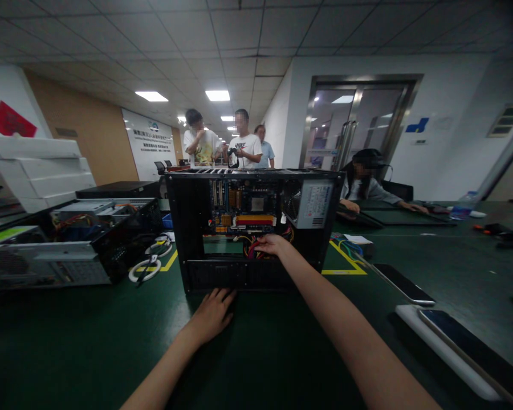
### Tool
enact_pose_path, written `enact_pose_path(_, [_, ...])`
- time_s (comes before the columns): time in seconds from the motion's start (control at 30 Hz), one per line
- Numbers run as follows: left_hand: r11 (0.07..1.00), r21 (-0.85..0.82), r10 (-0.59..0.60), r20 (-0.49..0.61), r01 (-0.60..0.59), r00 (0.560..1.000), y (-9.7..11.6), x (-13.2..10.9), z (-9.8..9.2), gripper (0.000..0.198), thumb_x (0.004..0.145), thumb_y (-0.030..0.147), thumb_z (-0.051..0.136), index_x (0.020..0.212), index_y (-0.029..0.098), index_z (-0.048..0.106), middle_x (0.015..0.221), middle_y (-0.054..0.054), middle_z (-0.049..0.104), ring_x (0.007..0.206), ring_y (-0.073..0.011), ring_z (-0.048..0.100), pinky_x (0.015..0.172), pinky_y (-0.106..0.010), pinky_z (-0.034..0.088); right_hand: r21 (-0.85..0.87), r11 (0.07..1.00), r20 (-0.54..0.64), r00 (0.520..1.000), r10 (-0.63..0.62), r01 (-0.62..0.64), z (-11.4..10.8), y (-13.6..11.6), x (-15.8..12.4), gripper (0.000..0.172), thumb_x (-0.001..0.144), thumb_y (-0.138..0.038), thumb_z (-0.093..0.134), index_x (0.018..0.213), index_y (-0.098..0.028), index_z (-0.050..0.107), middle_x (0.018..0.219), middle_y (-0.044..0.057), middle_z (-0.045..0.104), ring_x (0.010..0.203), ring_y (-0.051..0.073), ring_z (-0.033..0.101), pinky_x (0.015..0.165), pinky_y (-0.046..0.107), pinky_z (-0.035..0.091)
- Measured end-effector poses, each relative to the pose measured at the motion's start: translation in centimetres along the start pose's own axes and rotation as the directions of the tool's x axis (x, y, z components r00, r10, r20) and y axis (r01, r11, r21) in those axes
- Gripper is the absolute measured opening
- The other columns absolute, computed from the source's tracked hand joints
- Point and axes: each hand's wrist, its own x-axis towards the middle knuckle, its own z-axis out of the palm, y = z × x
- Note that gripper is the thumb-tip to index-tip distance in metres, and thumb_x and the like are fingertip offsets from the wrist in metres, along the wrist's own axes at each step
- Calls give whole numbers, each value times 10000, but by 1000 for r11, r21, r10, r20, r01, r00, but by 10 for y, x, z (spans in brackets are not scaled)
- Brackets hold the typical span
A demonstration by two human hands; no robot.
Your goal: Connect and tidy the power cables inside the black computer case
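Note:
An open black computer case (216, 274) stands upright on the green table, its inside facing me. Within it are a motherboard (226, 196) with red and yellow slots and a power supply (315, 204) at the upper right. My right hand (271, 245) reaches into the lower middle of the case, fingers closed on a bundle of coloured cables (252, 249); the fingertips are partly hidden among them. My left hand (214, 313) lies flat on the table, fingers spread, its fingertips by the bottom front edge of the case.
Another opened computer case (68, 256) lies at the left, with coiled white cable (144, 270) beside it. Phone-like black slabs (404, 283) and loose wires (346, 247) lie at the right. A person (363, 182) sits across the table; several people stand behind.

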Motion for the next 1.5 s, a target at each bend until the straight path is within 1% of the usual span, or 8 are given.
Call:
enact_pose_path(0.1, [1000, -9, 3, -4, -3, 1000, -1, 1, 1, 528, 770, 269, 419, 1280, 239, 284, 1277, -56, 370, 1148, -235, 330, 943, -386, 285, 18, 1000, -80, 997, 7, -6, 2, -1, -3, 201, 788, 33, 313, 760, -126, 432, 667, 3, 453, 676, 101, 532, 658, 292, 513])
enact_pose_path(0.43, [1000, 1, -4, -8, 4, 1000, 0, -1, 2, 526, 774, 260, 410, 1282, 243, 276, 1279, -58, 366, 1157, -246, 317, 931, -411, 296, 11, 1000, -122, 993, -7, 8, 5, -3, -1, 212, 786, 39, 319, 770, -134, 441, 642, -15, 444, 640, 80, 521, 632, 259, 520])
enact_pose_path(0.73, [1000, -7, -7, -1, 7, 1000, 3, -1, -4, 519, 769, 260, 418, 1273, 235, 298, 1264, -59, 388, 1147, -233, 337, 938, -383, 293, 21, 1000, -105, 994, 2, 0, 6, -4, -2, 192, 778, 37, 338, 744, -121, 440, 664, 2, 485, 672, 96, 547, 657, 283, 508])
enact_pose_path(0.9, [1000, -10, -17, 8, 18, 1000, 4, 0, -5, 514, 770, 264, 420, 1270, 244, 303, 1259, -56, 390, 1141, -236, 341, 928, -389, 299, -1, 1000, -74, 997, 29, -30, 5, -3, -6, 100, 795, -48, 389, 767, -109, 463, 715, 53, 542, 726, 131, 573, 678, 321, 498])
enact_pose_path(1.0, [1000, -14, -10, 1, 10, 1000, 3, -1, -4, 511, 775, 261, 417, 1272, 244, 299, 1261, -57, 385, 1138, -235, 340, 930, -385, 297, -28, 999, -51, 998, 24, -26, 4, -2, -8, 66, 793, -85, 411, 769, -120, 462, 715, 54, 549, 738, 138, 575, 682, 342, 496])
enact_pose_path(1.17, [1000, -4, 1, -9, -1, 1000, 1, 0, -2, 527, 764, 252, 421, 1275, 240, 294, 1266, -56, 381, 1132, -235, 342, 922, -385, 304, -39, 999, -66, 998, 0, -2, 3, -1, -9, 71, 794, -85, 394, 782, -136, 440, 737, 50, 533, 745, 138, 571, 649, 340, 504])
enact_pose_path(1.33, [1000, -8, -8, 1, 8, 1000, 1, 1, 0, 517, 770, 271, 414, 1273, 247, 297, 1269, -50, 379, 1133, -235, 339, 920, -387, 301, -166, 986, -26, 1000, -1, -3, 4, 1, -11, 46, 764, -104, 470, 785, -141, 451, 743, 37, 519, 718, 141, 571, 635, 360, 510])
enact_pose_path(1.5, [1000, -12, -2, -2, 2, 1000, 1, 0, -1, 508, 773, 271, 412, 1269, 249, 302, 1269, -52, 377, 1134, -238, 339, 921, -393, 301, -306, 950, -70, 994, -83, 58, 6, 4, -15, 67, 728, -108, 520, 761, -142, 473, 658, 14, 517, 611, 122, 563, 597, 332, 506])
